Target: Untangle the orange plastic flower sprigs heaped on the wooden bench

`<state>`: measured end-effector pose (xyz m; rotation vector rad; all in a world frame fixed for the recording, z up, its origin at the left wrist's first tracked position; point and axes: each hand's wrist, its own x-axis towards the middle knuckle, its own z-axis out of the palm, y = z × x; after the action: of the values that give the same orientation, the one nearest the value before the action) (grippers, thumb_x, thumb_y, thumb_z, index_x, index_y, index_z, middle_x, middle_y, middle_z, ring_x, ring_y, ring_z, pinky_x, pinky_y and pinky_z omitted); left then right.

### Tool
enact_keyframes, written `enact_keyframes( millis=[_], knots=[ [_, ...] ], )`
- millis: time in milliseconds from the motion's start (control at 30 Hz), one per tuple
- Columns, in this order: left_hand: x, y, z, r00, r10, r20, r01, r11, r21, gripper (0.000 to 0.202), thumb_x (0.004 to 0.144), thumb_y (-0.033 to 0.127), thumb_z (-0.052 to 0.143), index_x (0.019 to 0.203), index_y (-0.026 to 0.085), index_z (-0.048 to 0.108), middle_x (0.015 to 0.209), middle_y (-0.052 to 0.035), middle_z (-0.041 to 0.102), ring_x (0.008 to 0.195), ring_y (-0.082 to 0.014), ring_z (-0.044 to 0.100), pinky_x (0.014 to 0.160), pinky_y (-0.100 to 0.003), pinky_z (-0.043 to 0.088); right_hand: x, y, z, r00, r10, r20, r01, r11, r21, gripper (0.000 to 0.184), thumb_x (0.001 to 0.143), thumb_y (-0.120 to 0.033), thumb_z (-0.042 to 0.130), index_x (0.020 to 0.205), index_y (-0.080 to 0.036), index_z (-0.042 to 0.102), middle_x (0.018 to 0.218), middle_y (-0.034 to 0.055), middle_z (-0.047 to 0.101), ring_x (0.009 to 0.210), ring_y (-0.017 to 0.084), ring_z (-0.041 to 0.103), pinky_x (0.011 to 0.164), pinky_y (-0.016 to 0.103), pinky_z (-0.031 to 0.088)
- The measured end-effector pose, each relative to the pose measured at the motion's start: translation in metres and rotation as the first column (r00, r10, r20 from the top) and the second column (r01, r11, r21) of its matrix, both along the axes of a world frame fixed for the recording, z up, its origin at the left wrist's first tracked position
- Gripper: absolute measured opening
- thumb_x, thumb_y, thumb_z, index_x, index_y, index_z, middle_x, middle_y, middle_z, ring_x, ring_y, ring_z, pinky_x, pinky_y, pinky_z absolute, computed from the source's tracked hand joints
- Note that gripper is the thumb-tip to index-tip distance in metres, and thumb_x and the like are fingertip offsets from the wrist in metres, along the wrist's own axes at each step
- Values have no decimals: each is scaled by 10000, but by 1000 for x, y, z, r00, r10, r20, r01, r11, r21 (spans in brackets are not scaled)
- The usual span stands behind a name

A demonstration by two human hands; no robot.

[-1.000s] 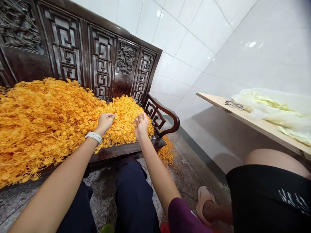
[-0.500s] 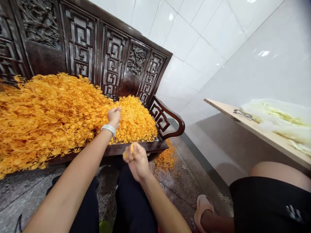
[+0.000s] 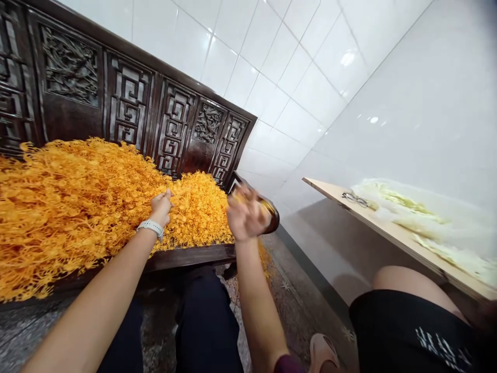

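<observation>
My left hand (image 3: 160, 206), with a pale band (image 3: 151, 227) at the wrist, is closed with its fingertips at the smaller heap of orange plastic flower pieces (image 3: 202, 212). What its fingers pinch is too small to make out. Smeared by motion, my right hand (image 3: 248, 212) is raised in front of the bench's armrest (image 3: 274, 220), fingers curled, with some orange flower pieces showing between them. A larger heap of the same curly pieces (image 3: 85, 202) covers the seat to the left.
The dark carved wooden bench (image 3: 186, 259) stands against a white tiled wall (image 3: 267, 67). On the right, a wooden board (image 3: 322, 189) bears glasses (image 3: 354, 199) and a clear bag of pale green pieces (image 3: 415, 204). Another person's leg (image 3: 399, 282) is beneath it. Orange pieces (image 3: 266, 259) lie on the floor.
My right hand has risen from above my knee to beside the armrest, its fingers loosening somewhat. My left hand stays at the heap. The view has shifted a little.
</observation>
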<state>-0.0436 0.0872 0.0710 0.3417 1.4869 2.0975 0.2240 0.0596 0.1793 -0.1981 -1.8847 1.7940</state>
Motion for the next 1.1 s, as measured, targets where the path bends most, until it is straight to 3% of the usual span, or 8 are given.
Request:
enact_keyframes(
  millis=[267,400,533,633,700,767,867,1100],
  knots=[
    [8,-4,4,997,-76,-34,75,996,-45,231,899,344,693,762,157,689,903,-88,701,603,-124,519,596,-281,477,-74,48,-11,931,-338,-138,258,876,-408,85,895,-165,555,937,-235,576,767,-1,548,593,123,503,549,227,522],
    [6,-7,1,990,-125,-61,120,990,-80,244,917,357,692,775,159,711,863,-93,704,587,-132,524,622,-301,485,-57,27,-9,907,-337,-251,181,852,-491,105,824,-131,515,794,-222,472,740,-25,452,517,83,328,454,174,383],
    [3,-5,-4,989,-134,-69,126,986,-106,225,887,358,728,777,162,709,868,-87,712,572,-131,531,662,-323,508,-4,17,9,862,274,-427,-303,953,0,343,881,-404,631,675,-239,412,677,-19,407,488,88,331,398,197,317],
    [1,-3,-5,988,-131,-83,122,987,-105,228,866,367,739,764,167,700,847,-69,703,553,-120,518,661,-312,507,2,41,11,603,794,76,-783,572,242,482,889,-570,652,608,-258,415,625,16,427,484,130,436,403,244,362],
    [1,-3,-3,988,-128,-87,118,987,-107,228,847,365,744,740,169,694,835,-66,698,535,-117,506,631,-305,493,-16,63,4,762,646,37,-647,760,61,475,877,-589,660,610,-259,445,643,26,467,513,137,474,425,242,378],
    [3,-4,-1,989,-120,-87,110,988,-111,216,822,354,752,725,172,691,831,-68,693,529,-120,500,606,-304,477,-45,83,-5,978,27,-209,-93,946,-309,423,879,-597,631,674,-252,496,704,23,529,569,135,509,460,226,412],
    [6,-5,1,990,-102,-97,91,990,-105,177,804,326,750,734,176,686,852,-68,695,537,-120,494,606,-302,470,-83,102,-21,900,-398,-178,230,780,-581,285,955,-459,491,782,-234,513,811,40,595,696,151,586,550,244,504],
    [12,-3,8,982,-113,-152,100,991,-92,237,830,379,738,755,158,694,832,-61,698,512,-109,472,578,-285,455,-94,89,-81,817,-576,13,400,551,-733,82,852,-167,545,789,-210,512,665,-20,484,531,114,430,487,205,413]
  ],
)
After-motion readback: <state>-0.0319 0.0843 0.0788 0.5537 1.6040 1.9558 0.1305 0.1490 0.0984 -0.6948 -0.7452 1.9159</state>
